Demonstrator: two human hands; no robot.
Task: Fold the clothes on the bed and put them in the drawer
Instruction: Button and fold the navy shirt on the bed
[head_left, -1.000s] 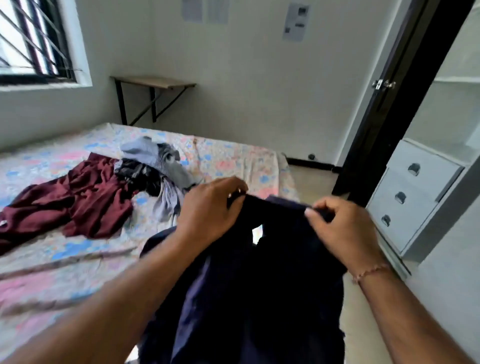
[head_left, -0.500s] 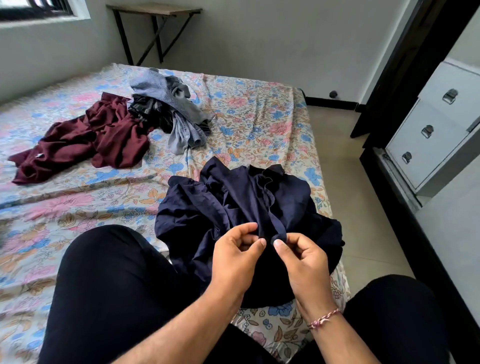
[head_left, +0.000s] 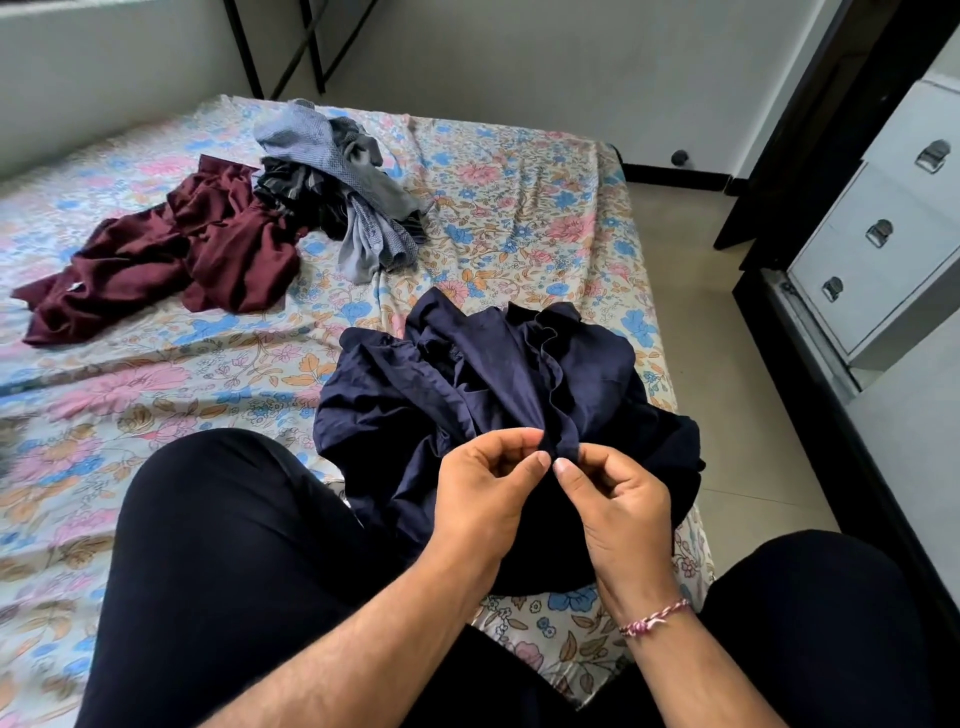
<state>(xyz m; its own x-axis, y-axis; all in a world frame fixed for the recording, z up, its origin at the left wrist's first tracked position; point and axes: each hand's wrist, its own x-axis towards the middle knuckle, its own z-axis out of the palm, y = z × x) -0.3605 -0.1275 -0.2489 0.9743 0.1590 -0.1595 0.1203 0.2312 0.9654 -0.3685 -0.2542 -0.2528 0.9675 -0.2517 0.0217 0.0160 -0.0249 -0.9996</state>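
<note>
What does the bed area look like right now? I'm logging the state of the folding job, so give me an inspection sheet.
Surface: bed with a flowered sheet, rumpled.
Job's things: navy garment bunched at the near edge, unfolded; maroon garment spread in a heap to the left; grey clothes piled beside it; drawers at right, all closed.
Clutter: nothing seen.
Hands: left hand and right hand both pinch one edge of the navy garment, fingertips close together.
Cables: nothing seen.
Surroundings: tiled floor between bed and drawers; wall shelf legs behind the bed; the person's dark-trousered knees in the foreground.
</note>
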